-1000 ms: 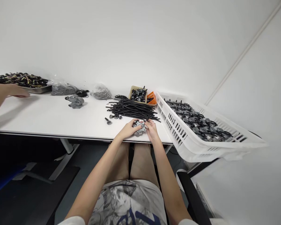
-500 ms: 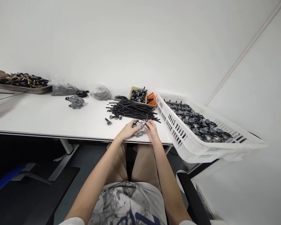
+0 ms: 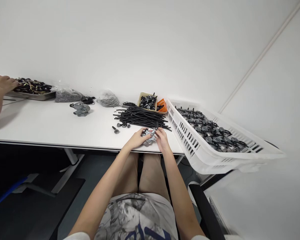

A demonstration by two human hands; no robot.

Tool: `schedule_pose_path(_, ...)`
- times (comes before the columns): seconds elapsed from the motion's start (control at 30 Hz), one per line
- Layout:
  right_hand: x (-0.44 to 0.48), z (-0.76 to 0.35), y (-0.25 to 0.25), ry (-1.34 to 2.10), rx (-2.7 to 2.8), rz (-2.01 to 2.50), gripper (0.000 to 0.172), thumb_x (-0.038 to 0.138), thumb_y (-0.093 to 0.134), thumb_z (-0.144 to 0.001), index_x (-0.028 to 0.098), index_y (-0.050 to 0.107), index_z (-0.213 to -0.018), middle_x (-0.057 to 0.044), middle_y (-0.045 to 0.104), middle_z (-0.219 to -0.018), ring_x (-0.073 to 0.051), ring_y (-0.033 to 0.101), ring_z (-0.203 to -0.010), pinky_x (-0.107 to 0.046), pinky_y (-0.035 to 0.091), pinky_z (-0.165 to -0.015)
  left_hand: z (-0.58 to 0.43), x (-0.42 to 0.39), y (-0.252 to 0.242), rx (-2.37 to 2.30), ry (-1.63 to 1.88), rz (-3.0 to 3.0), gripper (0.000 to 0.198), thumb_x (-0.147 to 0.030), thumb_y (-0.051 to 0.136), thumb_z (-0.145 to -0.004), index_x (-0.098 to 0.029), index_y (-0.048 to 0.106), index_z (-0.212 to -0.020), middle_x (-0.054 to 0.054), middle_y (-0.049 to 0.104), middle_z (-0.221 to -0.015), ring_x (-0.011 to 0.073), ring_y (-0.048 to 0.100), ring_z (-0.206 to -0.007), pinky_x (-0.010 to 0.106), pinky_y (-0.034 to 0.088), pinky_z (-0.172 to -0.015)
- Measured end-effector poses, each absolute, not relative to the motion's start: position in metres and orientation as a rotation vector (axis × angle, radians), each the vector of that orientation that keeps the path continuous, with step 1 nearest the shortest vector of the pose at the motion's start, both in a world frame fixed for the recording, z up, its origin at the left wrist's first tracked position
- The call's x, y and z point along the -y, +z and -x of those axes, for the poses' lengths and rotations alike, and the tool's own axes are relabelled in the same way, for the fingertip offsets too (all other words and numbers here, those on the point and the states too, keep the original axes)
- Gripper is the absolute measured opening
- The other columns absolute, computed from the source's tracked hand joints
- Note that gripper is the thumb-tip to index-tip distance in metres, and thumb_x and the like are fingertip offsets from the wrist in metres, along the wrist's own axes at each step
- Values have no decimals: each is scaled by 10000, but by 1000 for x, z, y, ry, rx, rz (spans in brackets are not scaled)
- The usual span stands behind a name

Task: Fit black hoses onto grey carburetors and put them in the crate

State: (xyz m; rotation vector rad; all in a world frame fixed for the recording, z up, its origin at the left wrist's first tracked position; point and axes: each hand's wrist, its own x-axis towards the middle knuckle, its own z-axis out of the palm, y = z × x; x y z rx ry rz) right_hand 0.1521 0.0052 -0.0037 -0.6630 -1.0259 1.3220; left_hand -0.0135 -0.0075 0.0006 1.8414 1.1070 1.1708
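Note:
My left hand is wrapped round a small grey metal carburetor near the table's front edge. My right hand is closed at the carburetor's right side, thumb and fingers pinching a small dark part at its top; the fingers hide most of that part. Just beyond both hands lies a pile of black rubber tubes. Several small black-and-grey round caps with stems rest left of the hands, one cap apart from them. Farther left sit more grey metal castings.
A white slatted basket full of hosed grey parts stands at right. Behind the tubes are a cream bin and an orange basket. Plastic bags and a metal tray line the wall. A co-worker's hand reaches in at left.
The co-worker's hand and forearm have moved farther into view at the tray. My legs have shifted slightly under the table. My hands and the carburetor stay almost in place.

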Motion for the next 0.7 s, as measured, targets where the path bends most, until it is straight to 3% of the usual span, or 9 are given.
schedule_pose_path(0.7, -4, -152, -3, 1309, 1033, 653, 295, 345, 764, -673, 249, 489, -720, 31, 654, -785, -163, 619, -793, -263, 464, -658, 14, 7, -1, -1114, 1171, -1845, 574, -562, 614, -817, -223, 589, -1279, 87, 645, -1301, 269, 586, -1195, 412, 411, -1071)
